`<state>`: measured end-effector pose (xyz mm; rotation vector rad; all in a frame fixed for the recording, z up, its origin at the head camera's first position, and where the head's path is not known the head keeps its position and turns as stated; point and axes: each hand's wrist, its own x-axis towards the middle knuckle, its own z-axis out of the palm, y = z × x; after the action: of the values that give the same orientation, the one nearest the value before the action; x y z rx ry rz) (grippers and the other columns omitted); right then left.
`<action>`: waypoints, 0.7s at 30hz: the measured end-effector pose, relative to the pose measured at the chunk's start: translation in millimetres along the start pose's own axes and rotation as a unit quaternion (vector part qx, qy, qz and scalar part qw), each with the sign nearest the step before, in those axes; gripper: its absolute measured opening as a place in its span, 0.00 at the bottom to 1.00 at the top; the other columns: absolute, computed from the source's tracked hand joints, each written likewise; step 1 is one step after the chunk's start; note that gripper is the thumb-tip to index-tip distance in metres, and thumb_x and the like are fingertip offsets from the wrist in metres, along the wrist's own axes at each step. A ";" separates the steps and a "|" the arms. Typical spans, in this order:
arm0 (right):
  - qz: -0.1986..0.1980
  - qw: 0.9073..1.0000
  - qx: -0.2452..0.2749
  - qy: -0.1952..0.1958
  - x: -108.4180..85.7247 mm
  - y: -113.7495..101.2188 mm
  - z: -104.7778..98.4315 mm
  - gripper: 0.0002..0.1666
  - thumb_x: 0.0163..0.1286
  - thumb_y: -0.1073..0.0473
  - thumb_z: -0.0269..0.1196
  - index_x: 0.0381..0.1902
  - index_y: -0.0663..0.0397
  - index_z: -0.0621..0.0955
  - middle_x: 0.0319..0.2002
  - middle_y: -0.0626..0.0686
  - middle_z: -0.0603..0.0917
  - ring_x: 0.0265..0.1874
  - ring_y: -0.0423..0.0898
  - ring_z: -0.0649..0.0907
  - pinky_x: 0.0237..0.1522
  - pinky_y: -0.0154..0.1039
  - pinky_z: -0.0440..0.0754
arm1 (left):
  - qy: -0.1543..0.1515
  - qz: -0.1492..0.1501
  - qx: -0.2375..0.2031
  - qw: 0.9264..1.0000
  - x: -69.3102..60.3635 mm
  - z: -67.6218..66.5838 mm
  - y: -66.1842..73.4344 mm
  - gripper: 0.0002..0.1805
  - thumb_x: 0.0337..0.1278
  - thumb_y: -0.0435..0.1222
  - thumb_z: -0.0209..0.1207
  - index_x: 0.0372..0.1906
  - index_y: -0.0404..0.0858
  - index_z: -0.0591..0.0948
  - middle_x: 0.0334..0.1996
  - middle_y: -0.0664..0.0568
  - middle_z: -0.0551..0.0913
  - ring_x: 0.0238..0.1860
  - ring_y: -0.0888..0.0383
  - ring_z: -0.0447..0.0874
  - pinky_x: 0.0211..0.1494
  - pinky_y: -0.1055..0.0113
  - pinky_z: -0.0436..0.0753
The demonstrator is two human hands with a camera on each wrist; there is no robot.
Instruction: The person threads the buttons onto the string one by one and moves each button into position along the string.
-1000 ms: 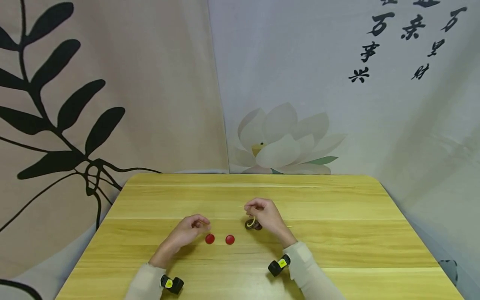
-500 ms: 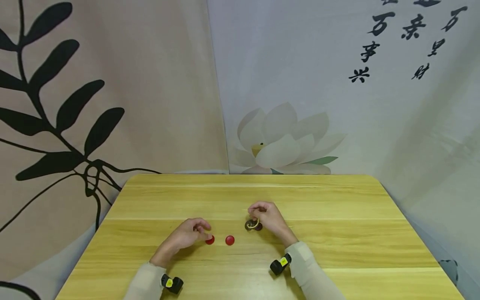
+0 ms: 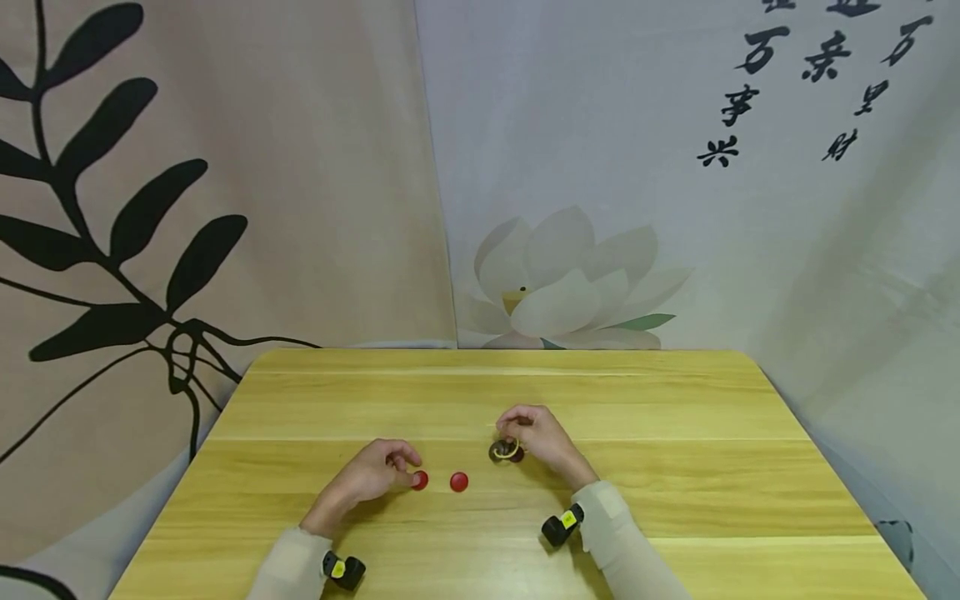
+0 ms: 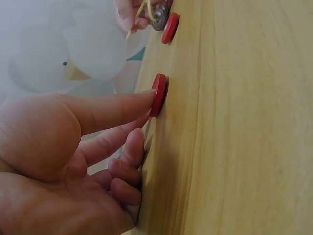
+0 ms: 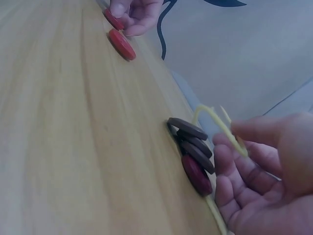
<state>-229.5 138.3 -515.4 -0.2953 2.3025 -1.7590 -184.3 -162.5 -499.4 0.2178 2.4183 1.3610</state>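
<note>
Two flat round red beads lie on the table in the head view. My left hand (image 3: 378, 469) is at the left red bead (image 4: 159, 95), its thumb on the bead and its index finger by the bead's edge. The right red bead (image 3: 459, 482) lies apart from both hands. Pinched between the thumb and index finger of my right hand (image 3: 536, 433) is a yellow cord (image 5: 215, 117). The cord loops down to several dark brown beads (image 5: 195, 147) and a dark red bead (image 5: 196, 176), bunched on the table beside the fingers. Their holes are hidden.
The wooden table (image 3: 675, 433) extends around both hands. Behind it hangs a pale cloth backdrop (image 3: 337, 208) printed with a dark plant, a lotus and characters. Black cameras are strapped to both wrists.
My left hand has come down onto the left red bead, its thumb now covering part of it. My right hand has shifted slightly right and toward me with the cord, which loops over the dark beads.
</note>
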 end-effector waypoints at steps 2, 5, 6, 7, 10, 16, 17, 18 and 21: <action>-0.001 1.000 0.001 -0.003 0.3 0.9 0.1 0.09 0.69 0.67 0.59 0.42 0.64 0.84 0.35 0.55 0.85 0.32 0.45 0.82 0.32 0.37 0.78 | 0.002 0.006 0.008 1.000 -0.4 0.3 -0.3 0.10 0.51 0.31 0.70 0.39 0.37 0.83 0.29 0.49 0.74 0.32 0.54 0.69 0.34 0.65 0.69; -0.003 1.000 0.002 -0.003 0.2 1.4 0.1 0.09 0.70 0.67 0.58 0.41 0.65 0.84 0.34 0.55 0.85 0.32 0.45 0.82 0.31 0.37 0.79 | 0.003 0.009 0.015 1.000 -1.0 0.4 -0.1 0.08 0.50 0.30 0.70 0.37 0.38 0.84 0.29 0.49 0.75 0.31 0.54 0.69 0.33 0.65 0.69; -0.002 1.000 0.003 -0.004 0.1 1.4 0.0 0.09 0.70 0.67 0.58 0.41 0.65 0.84 0.34 0.54 0.85 0.32 0.45 0.82 0.31 0.37 0.79 | 0.004 0.009 0.016 1.000 -1.2 0.3 0.0 0.08 0.50 0.30 0.70 0.36 0.38 0.84 0.29 0.49 0.75 0.31 0.54 0.69 0.33 0.66 0.69; -0.001 1.000 0.003 -0.005 0.0 1.4 0.0 0.09 0.70 0.67 0.58 0.41 0.65 0.84 0.34 0.54 0.85 0.32 0.45 0.82 0.32 0.37 0.79 | 0.003 0.008 0.017 1.000 -1.3 0.2 0.1 0.07 0.50 0.30 0.70 0.35 0.38 0.84 0.29 0.49 0.75 0.31 0.54 0.70 0.33 0.66 0.69; 0.001 1.000 0.002 -0.006 0.0 1.5 -0.1 0.09 0.71 0.66 0.58 0.41 0.64 0.84 0.35 0.55 0.86 0.33 0.45 0.83 0.33 0.38 0.79 | 0.002 0.005 0.020 1.000 -1.6 -0.1 0.3 0.06 0.51 0.29 0.69 0.34 0.38 0.84 0.29 0.49 0.76 0.30 0.55 0.70 0.32 0.67 0.69; 0.000 1.000 0.002 -0.008 -0.1 2.5 0.6 0.08 0.71 0.66 0.60 0.41 0.65 0.84 0.36 0.58 0.86 0.33 0.45 0.82 0.34 0.37 0.79 | 0.002 0.002 0.019 1.000 -1.5 -0.1 -0.5 0.05 0.51 0.29 0.69 0.34 0.37 0.84 0.28 0.49 0.76 0.29 0.55 0.70 0.30 0.68 0.69; -0.001 1.000 0.002 -0.008 -2.2 -1.3 0.9 0.08 0.71 0.67 0.59 0.42 0.67 0.83 0.36 0.60 0.86 0.33 0.46 0.82 0.33 0.37 0.79 | 0.003 0.000 0.018 1.000 -1.4 0.0 -0.7 0.05 0.51 0.29 0.69 0.33 0.36 0.83 0.28 0.49 0.75 0.29 0.55 0.70 0.30 0.69 0.68; -0.002 1.000 0.003 -0.008 -2.3 -1.2 1.2 0.08 0.71 0.67 0.59 0.42 0.68 0.83 0.36 0.61 0.85 0.33 0.47 0.82 0.33 0.37 0.78 | 0.004 -0.002 0.017 1.000 -1.4 0.1 -0.8 0.05 0.51 0.29 0.69 0.33 0.36 0.83 0.28 0.49 0.75 0.29 0.55 0.69 0.30 0.69 0.68; -0.007 1.000 0.009 -0.007 -1.4 0.1 1.4 0.09 0.70 0.67 0.59 0.42 0.69 0.83 0.35 0.61 0.85 0.33 0.46 0.82 0.31 0.36 0.78 | 0.006 -0.003 0.015 1.000 -1.6 -0.1 -1.1 0.06 0.51 0.31 0.69 0.32 0.36 0.83 0.27 0.50 0.74 0.28 0.56 0.69 0.28 0.69 0.67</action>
<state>-227.7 137.4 -515.8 -0.3207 2.2796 -1.7764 -182.8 -163.6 -499.9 0.2112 2.4480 1.3278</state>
